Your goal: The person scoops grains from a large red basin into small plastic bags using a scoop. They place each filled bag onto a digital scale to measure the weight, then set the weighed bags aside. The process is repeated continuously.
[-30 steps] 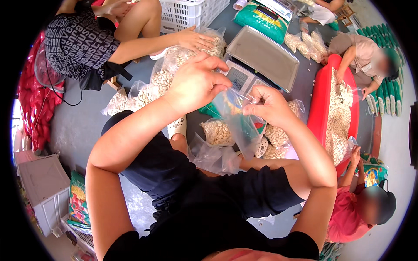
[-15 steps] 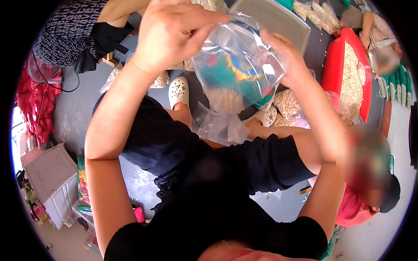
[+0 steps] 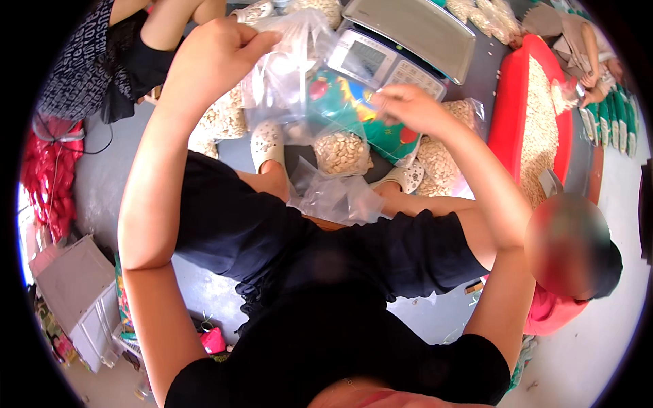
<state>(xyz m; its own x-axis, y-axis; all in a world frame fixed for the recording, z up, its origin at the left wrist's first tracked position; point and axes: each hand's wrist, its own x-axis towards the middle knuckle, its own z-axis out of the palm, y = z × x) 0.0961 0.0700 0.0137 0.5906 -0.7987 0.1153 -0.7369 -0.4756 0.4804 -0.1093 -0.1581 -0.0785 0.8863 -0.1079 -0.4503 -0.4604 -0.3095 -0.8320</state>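
Note:
My left hand [image 3: 211, 64] is closed with its thumb and fingers pinching a clear plastic bag [image 3: 282, 75], which hangs crumpled beside it. To the right, my right hand [image 3: 411, 109] is apart from that bag, its slightly blurred fingers partly extended with nothing visible in them. Below it lies a green printed package [image 3: 391, 139] with blue and yellow on it. A clear bag of pale beans or nuts [image 3: 342, 153] rests between my feet, in front of the package. Behind stands a digital scale [image 3: 364, 58] with a metal tray [image 3: 415, 30].
More filled bags [image 3: 439, 166] lie around my feet, with an unfilled plastic sheet or bag [image 3: 337, 194] near my knees. At right stands a red tub [image 3: 507, 109] of pale pieces, with co-workers beside it. Another person sits at the far left.
The clear bag has moved left with my left hand. My right hand has come off it and lowered, uncovering the scale and the green package.

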